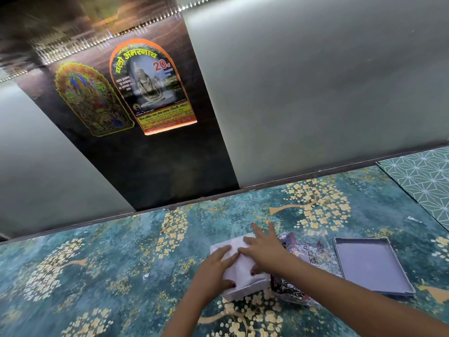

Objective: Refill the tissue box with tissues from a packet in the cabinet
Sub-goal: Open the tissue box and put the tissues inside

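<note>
A white stack of tissues [239, 268] fills a box whose pale front wall [245, 291] shows below it, on the teal flowered surface. My left hand [213, 271] lies flat on the stack's left side, thumb on its near edge. My right hand [263, 246] presses flat on the top right, fingers spread. Just right of the box lies a crumpled clear plastic packet [301, 254] with dark print. The grey box lid [371, 266] lies upside down further right.
The teal covering with gold blossoms [97, 276] spans the whole surface. A cabinet front rises behind, with frosted panels [315, 93] and a dark strip bearing two religious stickers [150, 86]. A green geometric-patterned sheet [427, 178] sits at the far right.
</note>
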Motion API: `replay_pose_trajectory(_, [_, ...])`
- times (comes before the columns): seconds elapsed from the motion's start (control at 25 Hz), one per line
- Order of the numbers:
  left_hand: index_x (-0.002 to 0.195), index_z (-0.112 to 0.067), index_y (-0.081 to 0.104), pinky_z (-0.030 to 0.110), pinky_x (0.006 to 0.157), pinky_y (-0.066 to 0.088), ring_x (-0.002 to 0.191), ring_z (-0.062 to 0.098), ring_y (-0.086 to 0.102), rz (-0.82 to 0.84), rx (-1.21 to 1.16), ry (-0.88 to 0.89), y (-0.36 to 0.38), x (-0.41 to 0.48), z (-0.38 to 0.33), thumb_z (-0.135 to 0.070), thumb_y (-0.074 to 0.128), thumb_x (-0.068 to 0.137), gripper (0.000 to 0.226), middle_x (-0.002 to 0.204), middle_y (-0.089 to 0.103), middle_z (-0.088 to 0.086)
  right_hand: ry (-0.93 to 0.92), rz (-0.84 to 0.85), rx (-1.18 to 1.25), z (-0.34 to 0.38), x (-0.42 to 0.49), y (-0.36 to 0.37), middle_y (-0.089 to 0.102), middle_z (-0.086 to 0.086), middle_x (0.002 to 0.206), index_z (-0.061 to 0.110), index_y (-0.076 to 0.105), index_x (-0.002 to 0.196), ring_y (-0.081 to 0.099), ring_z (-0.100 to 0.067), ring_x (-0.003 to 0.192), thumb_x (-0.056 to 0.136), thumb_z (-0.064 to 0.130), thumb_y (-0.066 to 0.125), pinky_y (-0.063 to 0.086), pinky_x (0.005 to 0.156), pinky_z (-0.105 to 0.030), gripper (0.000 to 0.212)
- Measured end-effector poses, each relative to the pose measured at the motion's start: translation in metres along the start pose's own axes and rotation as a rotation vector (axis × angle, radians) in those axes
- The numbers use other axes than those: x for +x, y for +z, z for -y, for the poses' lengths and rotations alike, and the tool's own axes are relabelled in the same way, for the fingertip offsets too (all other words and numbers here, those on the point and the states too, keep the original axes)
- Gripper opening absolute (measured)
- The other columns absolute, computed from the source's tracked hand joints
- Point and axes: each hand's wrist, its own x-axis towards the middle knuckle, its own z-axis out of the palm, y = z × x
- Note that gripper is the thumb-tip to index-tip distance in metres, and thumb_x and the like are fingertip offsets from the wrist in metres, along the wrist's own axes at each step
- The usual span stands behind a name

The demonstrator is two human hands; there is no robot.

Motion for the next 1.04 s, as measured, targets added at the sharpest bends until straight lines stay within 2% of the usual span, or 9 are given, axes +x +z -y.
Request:
replay_pose_trajectory(0.28, [0.143,-0.029,0.016,0.057,0.113,0.014,0.143,0.022,0.018,0.218,0.193,-0.027,0.008,0.018,-0.004,-0.033,0.058,0.083,0.074,0.157,0.015,0.001,0.175,0.093,-0.075,0.018,0.019,0.026,0.022,-0.01,0.154,0.026,0.04,0.134,-0.016,-0.041,0.139,0.091,0.037,0.042,-0.017,0.1,-0.07,0.044])
replay_pose_trajectory(0.48, [0.143,-0.026,0.019,0.063,0.111,0.012,0.143,0.023,0.018,0.197,0.183,-0.065,0.008,0.016,-0.013,-0.028,0.059,0.084,0.072,0.156,0.017,0.002,0.152,0.118,-0.027,0.015,0.024,0.028,0.024,-0.01,0.153,0.022,0.044,0.131,-0.013,-0.038,0.141,0.09,0.029,0.047,-0.008,0.105,-0.069,0.042])
replay_pose_trajectory(0.56, [0.142,-0.026,0.023,0.058,0.114,0.014,0.143,0.021,0.018,0.158,0.021,-0.1,0.011,0.009,-0.014,-0.024,0.059,0.083,0.069,0.156,0.018,-0.001,0.055,0.061,0.042,0.005,0.008,0.027,0.022,-0.008,0.153,0.023,0.036,0.135,-0.006,-0.037,0.142,0.089,0.031,0.049,0.002,0.108,-0.068,0.048])
replay_pose_trajectory(0.68, [0.13,-0.017,0.046,0.039,0.113,0.028,0.132,0.02,0.038,-0.217,-0.599,-0.193,0.012,-0.003,-0.023,-0.01,0.06,0.082,0.051,0.142,0.044,0.003,-0.023,-0.43,0.243,-0.009,-0.04,0.031,0.051,-0.009,0.138,0.02,0.049,0.126,0.039,-0.038,0.13,0.086,0.025,0.051,0.039,0.099,-0.057,0.041])
replay_pose_trajectory(0.72, [0.122,-0.013,0.053,0.036,0.108,0.033,0.125,0.021,0.045,-0.388,-0.755,-0.246,0.011,-0.006,-0.028,-0.004,0.059,0.081,0.043,0.132,0.053,0.005,0.042,-0.618,0.34,-0.017,-0.057,0.036,0.062,-0.009,0.126,0.019,0.056,0.119,0.053,-0.036,0.119,0.082,0.018,0.055,0.047,0.091,-0.05,0.036])
replay_pose_trajectory(0.8, [0.116,-0.008,0.057,0.035,0.102,0.036,0.117,0.025,0.05,-0.639,-0.862,-0.393,0.011,-0.009,-0.033,0.003,0.055,0.081,0.036,0.123,0.057,0.01,0.251,-0.782,0.51,-0.043,-0.097,0.051,0.068,-0.008,0.114,0.017,0.06,0.113,0.06,-0.031,0.109,0.079,0.007,0.06,0.05,0.088,-0.041,0.036])
replay_pose_trajectory(0.84, [0.119,-0.006,0.055,0.036,0.101,0.037,0.118,0.027,0.049,-0.676,-0.878,-0.484,0.011,-0.009,-0.033,0.003,0.054,0.082,0.037,0.125,0.055,0.013,0.372,-0.728,0.552,-0.06,-0.117,0.058,0.066,-0.008,0.117,0.016,0.059,0.116,0.058,-0.029,0.112,0.078,0.01,0.063,0.048,0.091,-0.039,0.038])
replay_pose_trajectory(0.96, [0.128,-0.003,0.048,0.044,0.097,0.041,0.12,0.034,0.048,-0.599,-0.959,-0.718,0.023,-0.006,-0.024,-0.004,0.053,0.085,0.042,0.135,0.048,0.018,0.558,-0.237,0.481,-0.102,-0.165,0.082,0.052,0.002,0.128,0.023,0.056,0.118,0.047,-0.023,0.122,0.071,0.036,0.07,0.043,0.095,-0.035,0.051])
replay_pose_trajectory(1.04, [0.122,-0.004,0.053,0.045,0.084,0.047,0.108,0.034,0.055,-0.503,-1.061,-0.77,0.031,-0.004,-0.024,-0.003,0.051,0.085,0.037,0.129,0.056,0.019,0.545,-0.122,0.471,-0.109,-0.18,0.089,0.058,0.004,0.111,0.032,0.062,0.087,0.054,-0.022,0.11,0.065,0.038,0.075,0.045,0.084,-0.032,0.025])
